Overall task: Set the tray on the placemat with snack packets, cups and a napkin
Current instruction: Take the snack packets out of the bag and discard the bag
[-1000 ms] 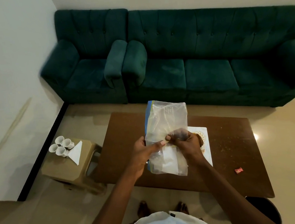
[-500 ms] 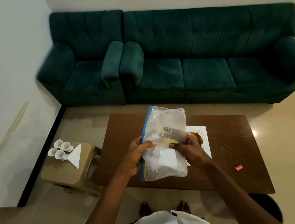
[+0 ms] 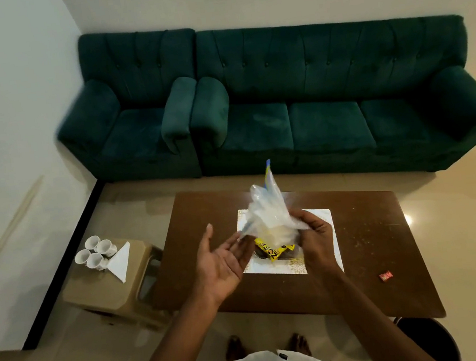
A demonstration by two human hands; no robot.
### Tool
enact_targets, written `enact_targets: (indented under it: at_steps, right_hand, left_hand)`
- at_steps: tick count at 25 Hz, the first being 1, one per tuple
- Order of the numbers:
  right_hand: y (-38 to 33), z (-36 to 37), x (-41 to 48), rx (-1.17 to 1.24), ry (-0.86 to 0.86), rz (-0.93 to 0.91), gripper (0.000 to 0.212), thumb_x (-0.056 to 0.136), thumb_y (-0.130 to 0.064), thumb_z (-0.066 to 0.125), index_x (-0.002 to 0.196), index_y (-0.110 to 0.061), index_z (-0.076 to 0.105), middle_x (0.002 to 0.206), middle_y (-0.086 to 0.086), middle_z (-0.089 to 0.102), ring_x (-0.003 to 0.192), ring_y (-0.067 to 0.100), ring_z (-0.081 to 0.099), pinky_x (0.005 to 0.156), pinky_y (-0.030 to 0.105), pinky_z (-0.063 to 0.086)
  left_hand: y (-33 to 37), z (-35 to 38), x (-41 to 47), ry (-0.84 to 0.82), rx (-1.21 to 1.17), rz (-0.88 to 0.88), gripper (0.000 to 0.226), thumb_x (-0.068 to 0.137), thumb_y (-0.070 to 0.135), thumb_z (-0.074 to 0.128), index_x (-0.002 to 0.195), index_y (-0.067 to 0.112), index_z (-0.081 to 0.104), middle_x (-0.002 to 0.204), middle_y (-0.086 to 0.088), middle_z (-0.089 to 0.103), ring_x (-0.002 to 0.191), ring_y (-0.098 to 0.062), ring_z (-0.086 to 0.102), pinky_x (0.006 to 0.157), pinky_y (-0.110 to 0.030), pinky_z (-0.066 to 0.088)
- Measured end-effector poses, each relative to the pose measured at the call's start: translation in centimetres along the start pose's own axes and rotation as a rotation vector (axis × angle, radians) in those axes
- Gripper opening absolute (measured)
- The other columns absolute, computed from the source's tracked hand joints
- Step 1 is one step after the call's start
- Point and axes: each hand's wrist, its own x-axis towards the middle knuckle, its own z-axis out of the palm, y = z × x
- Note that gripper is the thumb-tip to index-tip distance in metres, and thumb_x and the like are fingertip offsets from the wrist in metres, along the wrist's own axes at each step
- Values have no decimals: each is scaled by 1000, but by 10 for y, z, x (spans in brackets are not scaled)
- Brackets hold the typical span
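Observation:
My right hand [image 3: 314, 235] grips a clear plastic zip bag [image 3: 267, 212] with a blue and yellow edge, bunched and held upright over the white placemat [image 3: 321, 215] on the brown table [image 3: 370, 233]. A yellow snack packet [image 3: 270, 249] lies on a dark tray [image 3: 261, 255] under the bag, mostly hidden by my hands. My left hand [image 3: 219, 259] is off the bag, palm up with fingers relaxed, just left of it. Several white cups [image 3: 95, 251] and a folded white napkin [image 3: 120, 260] sit on a tan stool [image 3: 106, 287] to the left.
A small red wrapper [image 3: 385, 275] lies on the table's right part. A green sofa [image 3: 281, 101] stands behind the table. A dark round bin [image 3: 426, 337] sits at the table's near right corner. The white wall [image 3: 4, 147] runs along the left.
My left hand has let go of the bag and turned palm up. The bag went from flat to bunched in my right hand, and a yellow packet now shows beneath it.

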Motion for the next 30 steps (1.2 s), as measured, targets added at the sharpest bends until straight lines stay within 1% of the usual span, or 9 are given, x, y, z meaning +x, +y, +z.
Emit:
enact_targets:
  at_steps: [3, 6, 9, 11, 13, 15, 19, 24, 30]
  right_hand:
    - [-2, -7, -2, -333, -35, -269, 75, 77, 32, 45, 121, -19, 78, 140, 4, 68, 132, 17, 64, 97, 19, 56]
    - [2, -13, -18, -875, -236, -515, 71, 90, 21, 57, 142, -27, 64, 162, -1, 46, 144, 22, 52, 106, 31, 55]
    - [0, -10, -35, -1188, -392, -468, 86, 89, 19, 62, 149, -42, 48, 168, -10, 25, 150, 33, 42, 97, 56, 60]
    - [-3, -16, -44, -1128, -501, -466, 80, 89, 11, 63, 152, -36, 48, 173, -5, 19, 157, 27, 32, 109, 68, 46]
    - [-10, -24, -54, -903, -514, -460, 72, 90, -8, 70, 156, -29, 47, 174, -2, 20, 161, 18, 23, 124, 52, 35]
    - [-22, -25, -59, -581, -294, -256, 68, 89, -27, 78, 151, -30, 50, 167, -4, 33, 150, 5, 40, 109, 25, 51]
    - [-38, -10, -34, -367, -3, 171, 61, 83, -52, 73, 134, -21, 58, 126, 8, 68, 109, 21, 72, 76, 28, 63]
    - [-33, -8, -13, -461, -35, 138, 18, 99, -22, 70, 89, -8, 75, 75, -2, 77, 67, 7, 69, 61, 22, 54]
    - [-48, -39, -12, -421, -58, 286, 35, 85, -43, 80, 108, -17, 73, 97, 7, 82, 71, 17, 77, 61, 30, 61]
  left_hand:
    - [-21, 5, 0, -138, 73, -25, 103, 80, 75, 65, 147, -1, 48, 150, -24, 54, 128, -34, 63, 109, -46, 53]
    - [-21, 25, 4, -205, 306, 128, 86, 83, 65, 70, 149, 14, 50, 148, -17, 58, 135, -38, 58, 108, -56, 50]
    - [-24, 37, 14, -18, 588, 315, 66, 78, 43, 87, 135, 20, 63, 128, -13, 73, 118, -36, 71, 96, -58, 58]
    - [-25, 34, 18, 154, 616, 388, 46, 81, 28, 86, 124, 18, 70, 117, -13, 77, 103, -30, 77, 85, -48, 64]
    - [-21, 27, 18, 223, 607, 426, 35, 87, 21, 81, 120, 15, 70, 113, -13, 78, 94, -25, 78, 76, -39, 65]
    - [-16, 21, 15, 203, 626, 428, 37, 87, 20, 80, 122, 14, 68, 113, -11, 78, 94, -24, 78, 75, -41, 65]
    - [-20, 23, 4, 24, 726, 316, 57, 85, 15, 82, 136, 14, 57, 123, -10, 75, 112, -33, 73, 94, -55, 60]
    - [-14, 5, -5, -207, 844, 201, 58, 82, 6, 83, 134, 14, 57, 125, -14, 74, 113, -32, 73, 92, -45, 61]
    - [-12, -14, -7, -109, 794, 183, 49, 84, 5, 80, 129, 4, 62, 124, -18, 74, 113, -37, 72, 89, -42, 62]
